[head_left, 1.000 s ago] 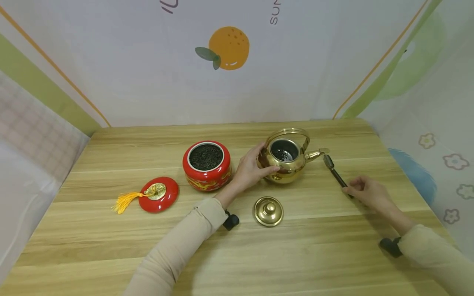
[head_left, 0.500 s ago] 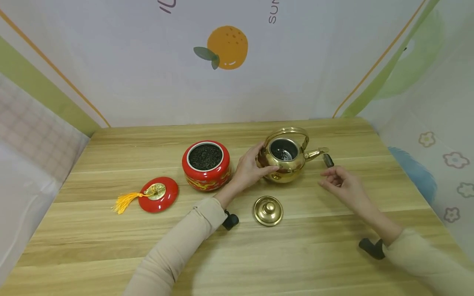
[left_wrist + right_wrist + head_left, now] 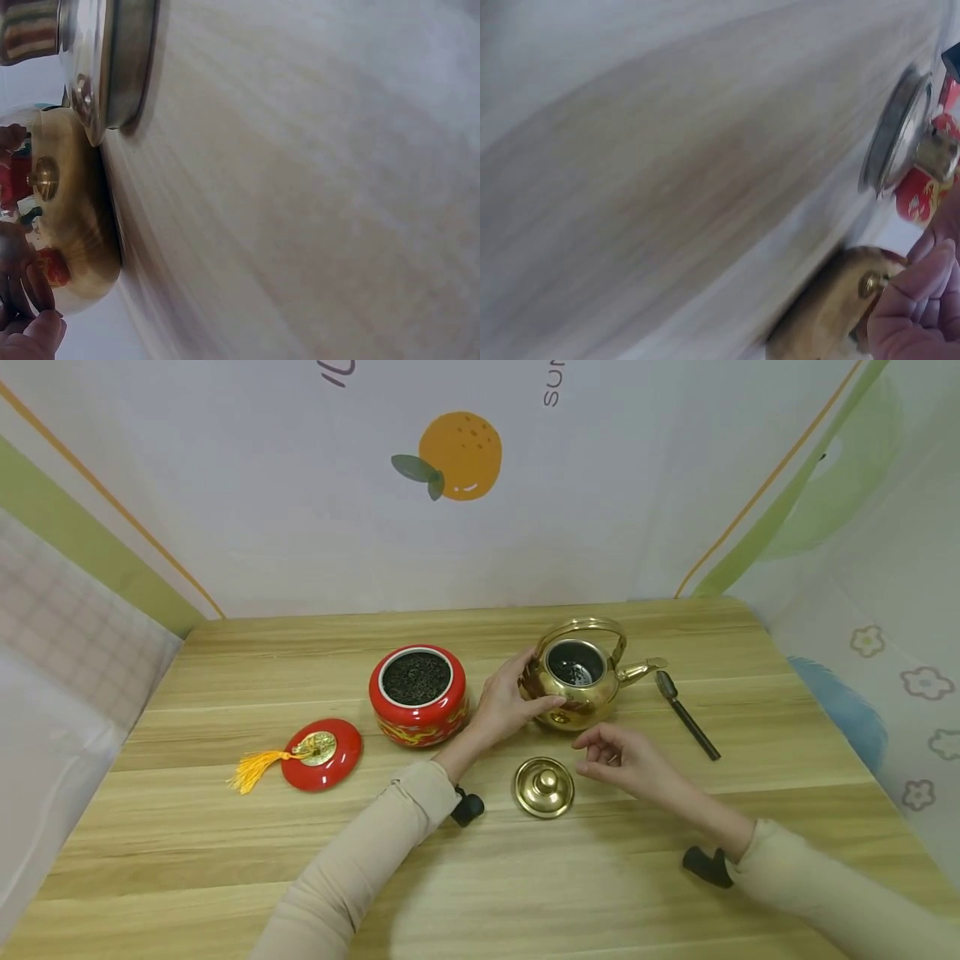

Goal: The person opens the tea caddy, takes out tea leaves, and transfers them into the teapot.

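Note:
In the head view a gold kettle [image 3: 592, 703] stands uncovered, its arched handle up and spout to the right; dark bits lie inside. My left hand [image 3: 501, 706] holds its left side, thumb across the front, fingertips hidden behind. The kettle's knobbed gold lid [image 3: 544, 787] lies on the table before it. Just right of the lid hovers my right hand [image 3: 630, 764], fingers loosely bent and holding nothing. A dark tea scoop [image 3: 692, 725] lies near the spout. The right wrist view has the lid [image 3: 900, 139] beyond my fingertips, apart from them.
Left of the kettle sits a red jar [image 3: 420, 727] with a dragon pattern, full of dark tea leaves. Its red lid [image 3: 341, 760] with a yellow tassel [image 3: 255, 768] lies further left. A printed cloth [image 3: 300, 527] hangs behind the wooden table [image 3: 570, 893].
My right hand has let go of the tea scoop, leaving it on the table, and has moved left to beside the kettle lid. The left hand and kettle have stayed put.

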Action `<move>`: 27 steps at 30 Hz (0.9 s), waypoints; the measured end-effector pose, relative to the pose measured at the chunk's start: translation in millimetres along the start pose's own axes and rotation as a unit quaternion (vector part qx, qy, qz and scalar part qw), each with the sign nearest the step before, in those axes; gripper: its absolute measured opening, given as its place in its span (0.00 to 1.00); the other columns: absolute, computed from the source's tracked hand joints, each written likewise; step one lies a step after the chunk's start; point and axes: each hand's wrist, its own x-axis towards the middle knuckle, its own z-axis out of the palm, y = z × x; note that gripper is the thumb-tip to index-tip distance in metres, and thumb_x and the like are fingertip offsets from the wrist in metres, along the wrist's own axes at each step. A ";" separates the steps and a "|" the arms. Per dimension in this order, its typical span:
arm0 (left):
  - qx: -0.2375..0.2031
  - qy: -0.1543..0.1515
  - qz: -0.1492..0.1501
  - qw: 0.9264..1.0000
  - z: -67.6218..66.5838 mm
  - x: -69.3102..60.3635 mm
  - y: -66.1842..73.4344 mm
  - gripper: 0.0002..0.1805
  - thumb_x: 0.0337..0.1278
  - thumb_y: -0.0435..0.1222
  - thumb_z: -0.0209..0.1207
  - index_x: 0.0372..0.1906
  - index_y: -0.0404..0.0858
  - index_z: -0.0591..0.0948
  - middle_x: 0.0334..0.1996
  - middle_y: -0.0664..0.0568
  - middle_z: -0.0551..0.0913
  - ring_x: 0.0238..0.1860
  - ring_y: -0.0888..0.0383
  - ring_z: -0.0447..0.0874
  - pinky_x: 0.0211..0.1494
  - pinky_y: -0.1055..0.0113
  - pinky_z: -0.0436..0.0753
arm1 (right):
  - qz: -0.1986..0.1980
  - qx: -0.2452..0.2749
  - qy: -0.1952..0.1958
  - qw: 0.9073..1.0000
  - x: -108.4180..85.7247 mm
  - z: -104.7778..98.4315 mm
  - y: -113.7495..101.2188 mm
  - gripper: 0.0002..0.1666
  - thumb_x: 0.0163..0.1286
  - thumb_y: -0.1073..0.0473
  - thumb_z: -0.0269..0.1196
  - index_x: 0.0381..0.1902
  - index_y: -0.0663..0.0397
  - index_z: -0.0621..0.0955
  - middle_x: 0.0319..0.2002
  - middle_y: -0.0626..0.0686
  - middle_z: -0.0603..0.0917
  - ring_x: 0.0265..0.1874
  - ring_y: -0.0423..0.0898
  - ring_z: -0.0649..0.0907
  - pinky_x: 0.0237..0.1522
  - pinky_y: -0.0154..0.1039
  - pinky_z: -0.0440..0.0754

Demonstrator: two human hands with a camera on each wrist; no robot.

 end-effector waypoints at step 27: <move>-0.004 -0.001 -0.003 1.000 -0.3 -1.0 0.2 0.45 0.44 0.44 0.71 0.69 0.43 0.64 0.66 0.50 0.69 0.67 0.54 0.65 0.69 0.61 0.65 | -0.007 0.018 -0.108 0.994 14.0 29.2 2.5 0.17 0.54 0.63 0.70 0.41 0.64 0.80 0.25 0.48 0.79 0.23 0.34 0.74 0.24 0.29 0.76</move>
